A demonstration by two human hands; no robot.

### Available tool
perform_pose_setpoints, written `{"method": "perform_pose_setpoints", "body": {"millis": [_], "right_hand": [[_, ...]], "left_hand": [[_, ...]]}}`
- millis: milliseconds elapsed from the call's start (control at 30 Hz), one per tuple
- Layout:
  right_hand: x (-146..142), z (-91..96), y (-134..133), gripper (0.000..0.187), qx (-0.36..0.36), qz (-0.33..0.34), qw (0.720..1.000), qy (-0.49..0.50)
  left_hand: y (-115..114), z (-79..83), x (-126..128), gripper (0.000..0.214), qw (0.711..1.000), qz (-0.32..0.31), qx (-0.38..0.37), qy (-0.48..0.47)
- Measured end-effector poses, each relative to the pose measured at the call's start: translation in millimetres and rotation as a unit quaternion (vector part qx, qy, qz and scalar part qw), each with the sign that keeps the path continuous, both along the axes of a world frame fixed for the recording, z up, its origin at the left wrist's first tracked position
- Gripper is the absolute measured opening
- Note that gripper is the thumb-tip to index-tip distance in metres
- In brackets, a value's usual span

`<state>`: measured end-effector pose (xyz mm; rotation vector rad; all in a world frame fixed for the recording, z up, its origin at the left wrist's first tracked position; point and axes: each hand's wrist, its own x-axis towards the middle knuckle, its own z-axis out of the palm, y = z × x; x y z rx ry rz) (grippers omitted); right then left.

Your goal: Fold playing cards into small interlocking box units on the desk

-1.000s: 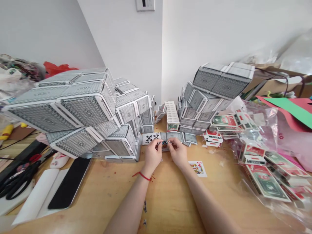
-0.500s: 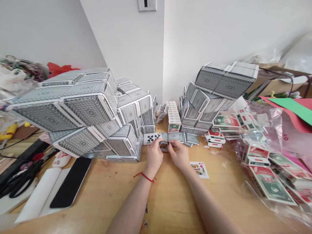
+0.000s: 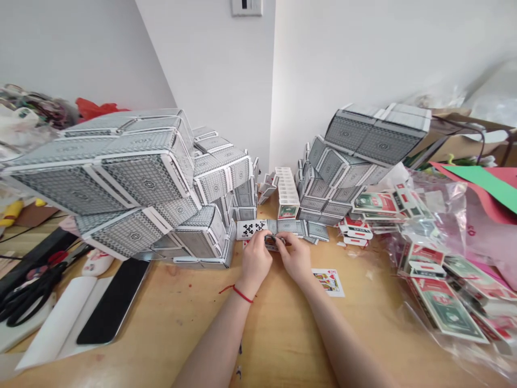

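Between the fingertips of both hands is a playing card point(image 3: 271, 244), bent and partly hidden by the fingers. My left hand point(image 3: 257, 258) pinches its left end, and a red string circles that wrist. My right hand point(image 3: 295, 256) is closed on the right end. Just beyond the hands lie a face-up club card point(image 3: 250, 228) and a row of face-down grey-backed cards point(image 3: 289, 227). A face-up heart court card point(image 3: 329, 282) rests on the table by my right wrist.
Stacked structures of folded cards rise at left point(image 3: 137, 183) and right point(image 3: 343, 167). Between them stands a row of card boxes point(image 3: 287, 188). More card boxes point(image 3: 448, 310) and plastic wrap lie at right. A black phone point(image 3: 115, 302) and scissors point(image 3: 38, 291) are at left.
The card between my fingers has changed its tilt and looks more curved. Both hands stay in nearly the same place, and the view has shifted slightly.
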<state>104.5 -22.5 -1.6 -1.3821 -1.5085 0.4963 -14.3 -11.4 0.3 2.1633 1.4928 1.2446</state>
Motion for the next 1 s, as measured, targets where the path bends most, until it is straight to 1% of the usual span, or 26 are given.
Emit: {"method": "perform_pose_setpoints", "body": {"millis": [100, 300, 567, 700, 800, 867, 933, 1000], "right_hand": [[-0.2, -1.2, 0.4, 0.019, 0.008, -0.016, 0.999, -0.031], [1.9, -1.6, 1.3, 0.020, 0.005, -0.038, 0.998, -0.043], [4.3, -0.1, 1.5, 0.019, -0.014, -0.037, 0.998, -0.038], [4.0, -1.4, 2.2, 0.017, -0.038, -0.035, 0.999, 0.014], [4.3, -4.2, 5.9, 0.016, -0.061, -0.033, 0.993, 0.097], [5.2, -6.7, 9.5, 0.018, -0.069, -0.036, 0.985, 0.156], [6.1, -8.3, 12.3, 0.021, -0.071, -0.040, 0.978, 0.192], [6.2, -8.2, 13.0, 0.022, -0.068, -0.036, 0.978, 0.192]], "left_hand": [[-0.4, -0.6, 1.3, 0.037, 1.000, 0.004, -0.006, -0.022], [0.0, -1.2, 2.1, 0.041, 0.999, -0.011, -0.033, -0.039], [1.0, -2.4, 1.6, 0.042, 0.997, -0.028, -0.050, -0.049], [1.9, -1.4, 0.6, 0.044, 0.996, -0.037, -0.054, -0.063], [2.8, 0.4, 0.6, 0.044, 0.990, -0.035, -0.079, -0.113], [3.4, 0.5, 1.0, 0.044, 0.982, -0.044, -0.103, -0.152], [3.9, -0.2, 1.7, 0.039, 0.976, -0.054, -0.115, -0.179], [4.2, -1.0, 2.2, 0.030, 0.973, -0.055, -0.115, -0.192]]}}
